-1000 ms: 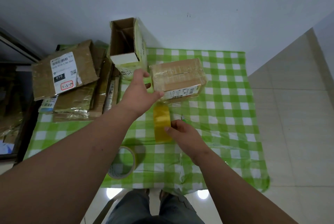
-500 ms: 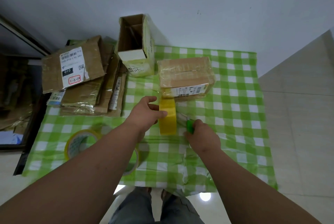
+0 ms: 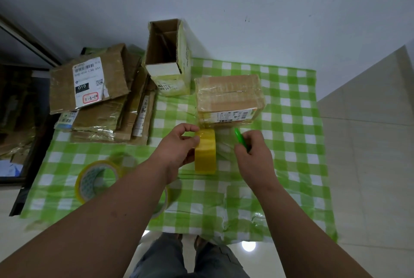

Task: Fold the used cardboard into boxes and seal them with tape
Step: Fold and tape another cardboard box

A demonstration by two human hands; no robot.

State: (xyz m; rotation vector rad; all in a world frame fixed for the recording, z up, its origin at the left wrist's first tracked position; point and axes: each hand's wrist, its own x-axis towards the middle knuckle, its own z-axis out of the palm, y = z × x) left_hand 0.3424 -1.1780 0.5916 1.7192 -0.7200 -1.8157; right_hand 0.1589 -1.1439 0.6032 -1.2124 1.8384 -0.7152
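A closed brown cardboard box [image 3: 228,96] wrapped in clear tape lies on the green checked tablecloth [image 3: 291,143]. Just in front of it a yellow tape roll [image 3: 205,154] stands on edge, and my left hand [image 3: 177,150] grips its left side. A clear strip of tape runs from the roll toward the box. Right of the roll, my right hand [image 3: 253,156] holds a small green cutter [image 3: 240,138] at that strip.
An open tall box [image 3: 177,62] stands behind, near the wall. Flattened used cardboard [image 3: 96,98] is stacked at the left. A second tape roll [image 3: 96,179] lies at the front left, and a third roll [image 3: 162,203] sits partly under my left forearm.
My left hand came back from the sealed box and took hold of the yellow roll. My right hand picked up the green cutter and moved to the tape strip.
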